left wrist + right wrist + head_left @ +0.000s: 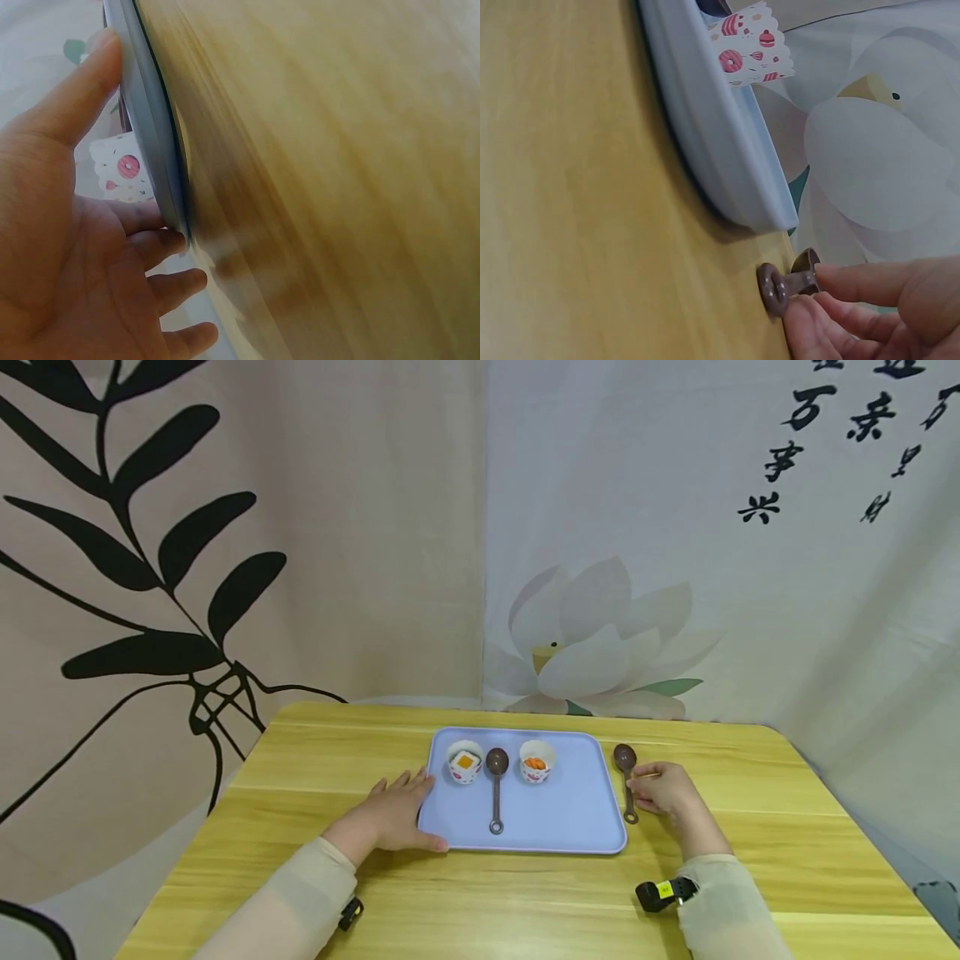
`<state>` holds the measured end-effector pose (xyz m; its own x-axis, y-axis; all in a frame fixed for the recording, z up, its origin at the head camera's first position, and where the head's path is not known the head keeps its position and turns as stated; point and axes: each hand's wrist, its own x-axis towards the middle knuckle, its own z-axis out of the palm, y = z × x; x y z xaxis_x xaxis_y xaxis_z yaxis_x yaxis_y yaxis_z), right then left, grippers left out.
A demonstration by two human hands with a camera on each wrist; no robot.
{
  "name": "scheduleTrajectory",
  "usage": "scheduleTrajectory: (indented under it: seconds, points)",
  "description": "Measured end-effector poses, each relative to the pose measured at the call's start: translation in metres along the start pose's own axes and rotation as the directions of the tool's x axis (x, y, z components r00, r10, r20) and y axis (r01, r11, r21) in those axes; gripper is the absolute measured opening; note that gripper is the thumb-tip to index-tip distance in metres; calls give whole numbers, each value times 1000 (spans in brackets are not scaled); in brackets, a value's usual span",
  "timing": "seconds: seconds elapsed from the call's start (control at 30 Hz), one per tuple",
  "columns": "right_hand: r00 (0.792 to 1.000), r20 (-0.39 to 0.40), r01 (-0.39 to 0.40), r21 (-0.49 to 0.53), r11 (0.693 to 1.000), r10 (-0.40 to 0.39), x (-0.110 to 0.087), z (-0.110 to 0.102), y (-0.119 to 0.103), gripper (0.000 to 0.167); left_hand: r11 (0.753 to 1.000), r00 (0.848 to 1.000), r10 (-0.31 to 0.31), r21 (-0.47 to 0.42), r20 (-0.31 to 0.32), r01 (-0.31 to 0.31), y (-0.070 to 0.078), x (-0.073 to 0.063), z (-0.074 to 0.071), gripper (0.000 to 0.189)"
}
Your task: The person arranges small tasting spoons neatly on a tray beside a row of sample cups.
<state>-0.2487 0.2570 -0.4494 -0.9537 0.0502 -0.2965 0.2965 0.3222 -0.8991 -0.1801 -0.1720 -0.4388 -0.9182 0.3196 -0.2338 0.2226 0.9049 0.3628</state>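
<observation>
My left hand (392,814) rests at the left side of a pale blue tray (566,818), thumb near its front corner and fingers spread along the edge. Beyond the tray's right side, my right hand (666,789) pinches the handle of a brown spoon (625,757) between thumb and fingers. The right wrist view shows the ring end of that spoon's handle (773,289) close over the table. On the tray lie a second brown spoon (497,762), a paper cup (462,774) holding a white and yellow piece, and another paper cup (536,774) with orange pieces.
The wooden table (480,910) extends in front of the tray and to both sides. Behind its far edge hangs a curtain (390,568) printed with leaves, a lotus and dark characters. A black device (663,893) is strapped at the right wrist.
</observation>
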Motion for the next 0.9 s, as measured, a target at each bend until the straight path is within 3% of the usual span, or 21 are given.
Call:
scheduleTrajectory:
  seconds: [0.57, 0.9]
  points:
    - [999, -50, 10, -67, 998, -13, 0, 8, 0, 34, 1000, 1000, -2, -5, 4, 2, 2, -2, -3, 117]
    - [999, -34, 10, -112, 994, -14, -1, 11, -1, 34, 1000, 1000, -3, -4, 5, 3, 3, -2, -2, 116]
